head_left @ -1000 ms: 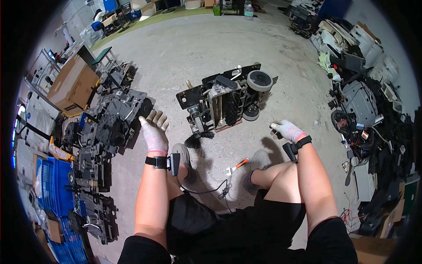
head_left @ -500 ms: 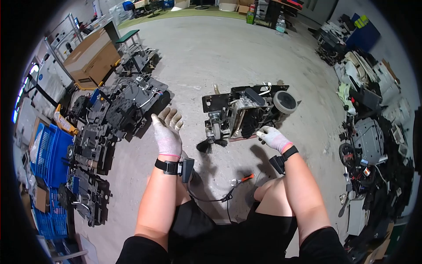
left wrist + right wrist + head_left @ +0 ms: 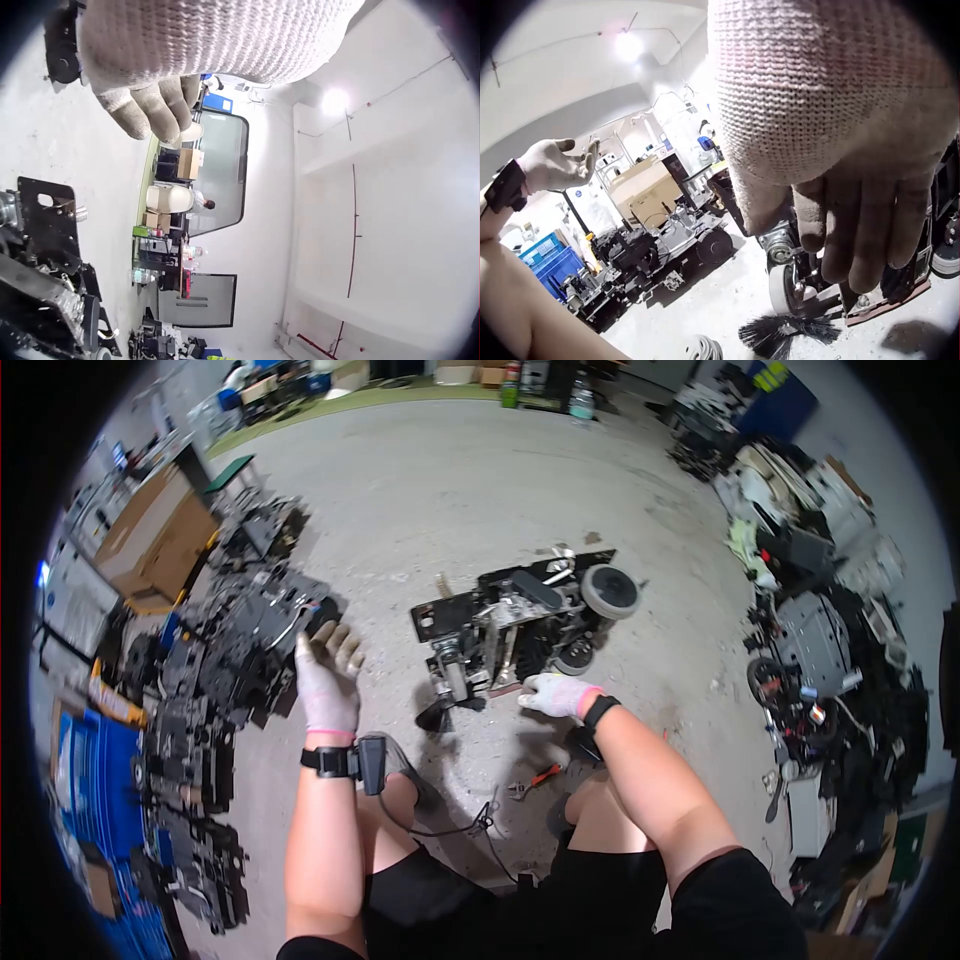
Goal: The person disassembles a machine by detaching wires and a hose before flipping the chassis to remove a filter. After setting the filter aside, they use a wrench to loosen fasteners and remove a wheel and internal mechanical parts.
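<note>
A wheeled machine chassis (image 3: pixel 520 622) lies on the floor ahead, with a large grey-rimmed wheel (image 3: pixel 611 592) at its right and a black bristle brush (image 3: pixel 784 334) at its lower left. My gloved right hand (image 3: pixel 556 695) is at the chassis's near edge. In the right wrist view its fingers reach straight down and overlap the frame beside a small caster wheel (image 3: pixel 781 289). My gloved left hand (image 3: pixel 328 685) is raised left of the chassis, holding nothing, palm turned up and fingers loosely bent. An adjustable wrench (image 3: pixel 535 782) with an orange handle lies between my feet.
Several similar black chassis (image 3: pixel 250 630) line the floor at left, beside a cardboard box (image 3: pixel 160 535) and blue crates (image 3: pixel 100 780). Piled parts (image 3: pixel 815 610) run along the right wall. A cable (image 3: pixel 430 828) hangs from the left wrist camera across my lap.
My right hand has moved left and inward, from right of the chassis to its near edge. The left hand stays raised and unoccupied. The head view has shifted about.
</note>
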Action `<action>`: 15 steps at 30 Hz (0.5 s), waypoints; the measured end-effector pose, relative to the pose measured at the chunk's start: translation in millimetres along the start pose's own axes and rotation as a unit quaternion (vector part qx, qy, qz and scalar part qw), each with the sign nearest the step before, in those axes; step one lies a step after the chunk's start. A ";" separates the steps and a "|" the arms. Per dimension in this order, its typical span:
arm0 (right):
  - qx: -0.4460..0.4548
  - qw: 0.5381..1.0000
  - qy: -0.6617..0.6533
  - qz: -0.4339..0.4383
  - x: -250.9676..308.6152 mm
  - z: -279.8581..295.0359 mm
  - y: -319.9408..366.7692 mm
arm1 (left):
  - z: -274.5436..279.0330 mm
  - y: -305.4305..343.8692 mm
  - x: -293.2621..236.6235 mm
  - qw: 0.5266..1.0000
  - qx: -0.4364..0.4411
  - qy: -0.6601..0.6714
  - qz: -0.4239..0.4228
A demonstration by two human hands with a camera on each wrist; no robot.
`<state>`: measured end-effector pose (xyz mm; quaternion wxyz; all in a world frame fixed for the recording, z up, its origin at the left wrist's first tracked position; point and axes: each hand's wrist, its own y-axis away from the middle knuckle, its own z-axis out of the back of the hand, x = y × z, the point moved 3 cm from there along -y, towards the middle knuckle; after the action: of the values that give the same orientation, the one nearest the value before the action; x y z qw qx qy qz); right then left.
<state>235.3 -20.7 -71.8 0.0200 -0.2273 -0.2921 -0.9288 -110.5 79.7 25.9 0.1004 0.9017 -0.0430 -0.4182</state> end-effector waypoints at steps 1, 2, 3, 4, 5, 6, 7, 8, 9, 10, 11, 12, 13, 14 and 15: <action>0.003 1.000 -0.017 0.011 2.1 2.8 3.3 | -4.1 0.3 0.8 1.000 0.001 -0.008 0.000; -0.033 0.999 -0.027 0.031 4.0 6.2 10.2 | -7.0 0.4 2.4 1.000 -0.003 -0.013 0.008; -0.039 0.999 -0.025 0.022 1.8 8.1 11.1 | -9.1 -0.8 3.7 1.000 -0.007 -0.019 0.014; -0.048 0.998 -0.034 0.024 1.6 13.6 15.7 | -10.5 -1.8 5.5 0.999 0.000 -0.029 0.016; -0.056 0.997 -0.044 0.027 0.0 19.4 22.2 | -11.6 -2.5 6.6 0.999 0.002 -0.042 0.019; -0.059 0.996 -0.071 0.020 -2.4 27.5 30.5 | -10.8 -3.3 8.7 0.999 0.008 -0.047 0.020; -0.105 0.993 -0.049 0.028 -18.4 29.0 28.4 | -9.8 -4.1 10.5 0.998 0.015 -0.052 0.021; -0.147 0.987 -0.057 0.020 -40.0 34.5 28.6 | -8.3 -5.5 12.5 0.998 0.010 -0.053 0.026; -0.186 0.980 -0.064 0.010 -58.9 45.1 35.4 | -4.4 -8.2 14.8 0.997 0.016 -0.065 0.026; -0.237 0.966 -0.101 -0.003 -70.5 64.7 57.6 | 2.9 -12.3 15.7 0.996 0.030 -0.072 0.034; -0.287 0.948 -0.137 -0.018 -79.5 85.4 89.3 | 11.6 -16.2 17.1 0.995 0.044 -0.079 0.044; -0.306 0.906 -0.291 -0.021 -94.6 97.3 118.4 | 19.0 -20.1 16.9 0.994 0.054 -0.083 0.053; -0.323 0.839 -0.437 -0.021 -116.4 100.3 143.3 | 21.8 -19.4 17.4 0.992 0.064 -0.087 0.063; -0.364 0.733 -0.572 0.048 -148.6 94.3 159.5 | 17.0 -12.1 18.1 0.992 0.045 -0.102 0.053; -0.399 0.600 -0.684 0.119 -181.8 82.3 179.0 | 28.1 -18.8 17.9 0.991 0.072 -0.095 0.066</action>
<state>462.4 -141.0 4.6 -0.1678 -0.8138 0.2086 -0.5157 -120.5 91.1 -9.3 0.0581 0.8581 -0.1423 -0.4900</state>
